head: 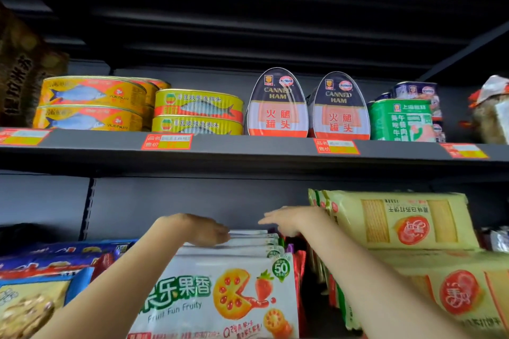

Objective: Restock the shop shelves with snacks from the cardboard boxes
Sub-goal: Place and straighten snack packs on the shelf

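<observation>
Up at the lower shelf, both bare arms reach forward over a row of white "Fruit Fun Fruity" biscuit packs [220,292] standing upright one behind another. The left hand [198,228] lies palm down on the top edges of the rear packs, its grip spread flat with straight fingers touching the pack tops. The right hand [286,220] hovers just beside it, fingers loosely extended and pointing left, its grip open and pinching nothing; whether its fingertips touch the packs cannot be told. Right of the row, yellow cracker packs [399,223] lie stacked, the upper one tilted. Left of the row sit blue biscuit packs [41,283]. On the upper shelf [248,146] stand yellow fish cans [91,103] in stacks, two oval canned ham tins [278,107] upright side by side, and a green luncheon meat tin [399,121]. Red price tags [166,142] line the shelf edge.
</observation>
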### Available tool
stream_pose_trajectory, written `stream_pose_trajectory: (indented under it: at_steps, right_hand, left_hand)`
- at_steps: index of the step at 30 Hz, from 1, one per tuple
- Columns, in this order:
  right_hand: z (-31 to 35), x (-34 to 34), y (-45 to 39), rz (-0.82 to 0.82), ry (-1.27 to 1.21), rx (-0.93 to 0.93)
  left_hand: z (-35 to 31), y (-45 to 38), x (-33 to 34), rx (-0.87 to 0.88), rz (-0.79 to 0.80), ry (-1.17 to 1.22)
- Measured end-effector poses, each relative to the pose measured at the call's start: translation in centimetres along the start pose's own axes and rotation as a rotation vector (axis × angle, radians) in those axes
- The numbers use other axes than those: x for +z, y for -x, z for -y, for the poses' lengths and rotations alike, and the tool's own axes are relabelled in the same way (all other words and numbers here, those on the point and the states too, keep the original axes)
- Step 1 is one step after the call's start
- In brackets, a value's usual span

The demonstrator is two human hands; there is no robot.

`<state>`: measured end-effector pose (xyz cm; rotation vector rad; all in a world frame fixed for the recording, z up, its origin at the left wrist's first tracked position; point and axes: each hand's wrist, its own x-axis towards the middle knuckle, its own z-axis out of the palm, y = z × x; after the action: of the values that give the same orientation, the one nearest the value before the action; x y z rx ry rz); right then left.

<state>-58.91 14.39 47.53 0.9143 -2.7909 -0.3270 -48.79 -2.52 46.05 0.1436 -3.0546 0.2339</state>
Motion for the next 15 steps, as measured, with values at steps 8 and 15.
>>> stream_pose_trajectory:
  at_steps: [8,15]
  right_hand:
    - [0.5,0.9,-1.8,0.033,-0.092,0.003]
    - [0.6,1.7,-2.6,0.021,-0.128,0.068]
  left_hand:
    - [1.0,-1.6,1.2,-0.029,0.023,0.017]
    - [1.0,-1.3,1.1,-0.027,-0.003,0.032]
